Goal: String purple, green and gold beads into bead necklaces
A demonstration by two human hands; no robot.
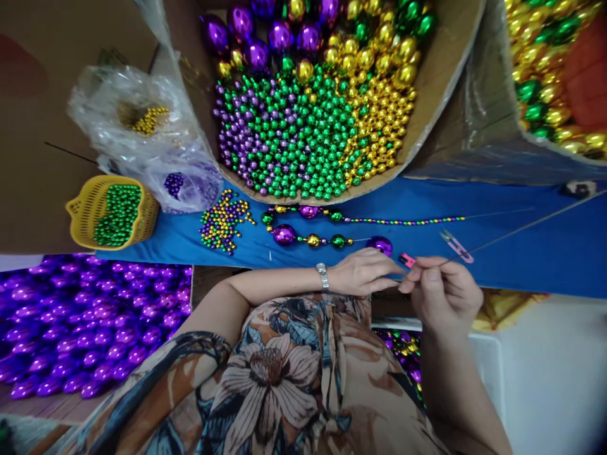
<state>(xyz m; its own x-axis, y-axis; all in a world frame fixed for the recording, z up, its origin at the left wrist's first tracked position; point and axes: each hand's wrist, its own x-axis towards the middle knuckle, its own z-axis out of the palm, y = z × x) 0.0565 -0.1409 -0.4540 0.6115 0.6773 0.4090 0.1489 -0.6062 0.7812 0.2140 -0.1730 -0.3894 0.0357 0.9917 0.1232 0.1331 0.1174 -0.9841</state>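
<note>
Just beyond the left grip [358, 272], beaded strand [336, 215] on blue cloth [502, 259].

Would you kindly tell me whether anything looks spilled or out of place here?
Only the small mixed beads look odd: they lie in a loose heap straight on the blue cloth, a few straggling at the edge, while green beads sit in a yellow basket. This may be deliberate.

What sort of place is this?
Probably a beadwork workspace: a cardboard box holds many loose beads, a partly strung bead strand lies on blue cloth, and pink snips sit nearby.
</note>
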